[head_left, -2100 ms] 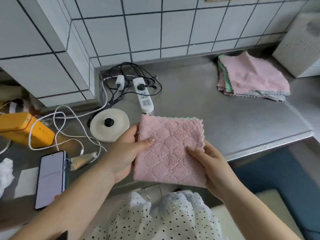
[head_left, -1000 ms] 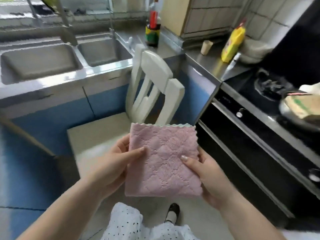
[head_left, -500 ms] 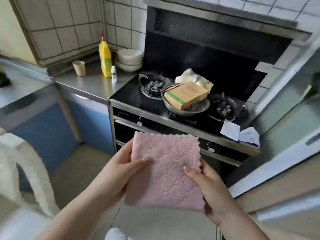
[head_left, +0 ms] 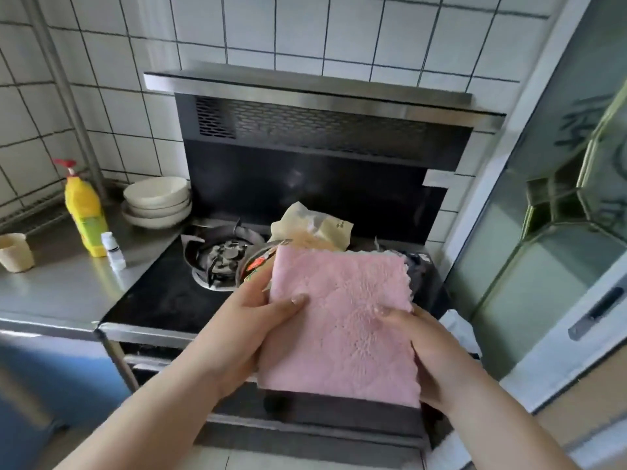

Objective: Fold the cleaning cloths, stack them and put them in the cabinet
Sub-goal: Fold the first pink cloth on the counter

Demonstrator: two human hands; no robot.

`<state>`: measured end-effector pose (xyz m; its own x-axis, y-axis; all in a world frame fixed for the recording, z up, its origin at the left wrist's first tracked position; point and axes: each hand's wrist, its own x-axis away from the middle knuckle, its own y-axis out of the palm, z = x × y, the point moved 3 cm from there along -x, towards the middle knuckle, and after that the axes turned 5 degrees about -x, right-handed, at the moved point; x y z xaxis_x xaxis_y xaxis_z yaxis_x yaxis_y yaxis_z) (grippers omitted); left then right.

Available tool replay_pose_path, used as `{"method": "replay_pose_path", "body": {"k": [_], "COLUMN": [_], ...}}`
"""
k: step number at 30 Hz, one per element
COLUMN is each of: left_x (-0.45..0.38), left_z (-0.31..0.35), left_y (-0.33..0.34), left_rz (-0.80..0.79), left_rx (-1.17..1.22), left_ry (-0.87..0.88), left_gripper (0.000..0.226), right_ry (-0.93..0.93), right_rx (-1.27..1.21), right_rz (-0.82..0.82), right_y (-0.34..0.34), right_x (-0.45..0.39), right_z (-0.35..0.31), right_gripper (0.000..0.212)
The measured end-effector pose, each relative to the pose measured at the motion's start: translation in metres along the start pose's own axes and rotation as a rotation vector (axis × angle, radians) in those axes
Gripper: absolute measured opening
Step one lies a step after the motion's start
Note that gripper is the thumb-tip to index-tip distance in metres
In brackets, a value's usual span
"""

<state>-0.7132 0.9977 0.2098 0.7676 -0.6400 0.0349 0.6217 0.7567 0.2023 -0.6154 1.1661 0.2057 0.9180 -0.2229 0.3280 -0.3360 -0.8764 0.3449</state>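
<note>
I hold a folded stack of cleaning cloths (head_left: 342,320), pink on top, in front of me at chest height over the front of a gas stove (head_left: 159,300). My left hand (head_left: 251,323) grips its left edge, thumb on top and fingers beneath. My right hand (head_left: 431,351) grips its right edge the same way. Only the top pink cloth shows clearly; the layers below are mostly hidden. No cabinet interior is in sight.
A pan with a paper package (head_left: 312,228) sits on the stove behind the cloths. On the steel counter (head_left: 54,290) to the left stand a yellow bottle (head_left: 84,215), a small white bottle (head_left: 113,251), stacked bowls (head_left: 157,201) and a cup (head_left: 15,252). A glass door (head_left: 559,212) stands on the right.
I have turned from the counter past the sink and chair to face the stove. The cloth stack stays gripped in both hands and sits higher and closer to the stove now.
</note>
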Motion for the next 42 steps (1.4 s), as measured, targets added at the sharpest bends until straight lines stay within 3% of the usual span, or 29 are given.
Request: {"method": "replay_pose_path", "body": {"k": [7,14,17,20,23,29,31,34,36,38,42], "left_x": [-0.117,-0.186,-0.203,-0.219,-0.231,-0.265,-0.272,-0.288,-0.306,-0.321,-0.338], "left_z": [0.107,0.189,0.213,0.238,0.269,0.363,0.399,0.445,0.463,0.469,0.467], "left_y": [-0.027,-0.023,-0.015,-0.003,0.011,0.032,0.042,0.059,0.068,0.075,0.081], "left_rz": [-0.174,-0.218,-0.178,-0.132,-0.109,0.253,0.395,0.601,0.683,0.69,0.708], "left_rx": [-0.099,-0.15,-0.147,-0.164,-0.229,-0.291,-0.454,-1.033,-1.455,-1.721,-1.869], "left_ry": [0.235,0.362,0.398,0.439,0.526,1.019,1.229,1.485,1.433,1.283,1.124], "left_gripper": [0.037,0.037,0.035,0.034,0.035,0.028,0.029,0.037,0.045,0.051,0.051], "right_ry": [-0.263,-0.424,-0.454,-0.501,-0.581,-0.71,-0.758,-0.804,-0.836,-0.851,-0.869], "right_rx": [0.002,-0.025,-0.005,0.028,0.091,0.098,0.099,0.123,0.146,0.15,0.163], "right_rz": [-0.033,-0.048,-0.103,-0.069,-0.058,-0.039,-0.035,-0.037,-0.017,-0.008,0.025], "right_y": [0.041,0.058,0.061,0.062,0.062,0.057,0.055,0.054,0.051,0.049,0.043], "right_x": [-0.079,-0.115,-0.123,-0.125,-0.118,-0.114,-0.115,-0.113,-0.113,-0.114,-0.116], "right_z": [-0.116,-0.208,-0.239,-0.274,-0.31,-0.371,-0.39,-0.412,-0.424,-0.433,-0.443], "right_gripper": [0.035,0.023,0.015,0.028,0.022,0.025,0.024,0.023,0.023,0.023,0.021]}}
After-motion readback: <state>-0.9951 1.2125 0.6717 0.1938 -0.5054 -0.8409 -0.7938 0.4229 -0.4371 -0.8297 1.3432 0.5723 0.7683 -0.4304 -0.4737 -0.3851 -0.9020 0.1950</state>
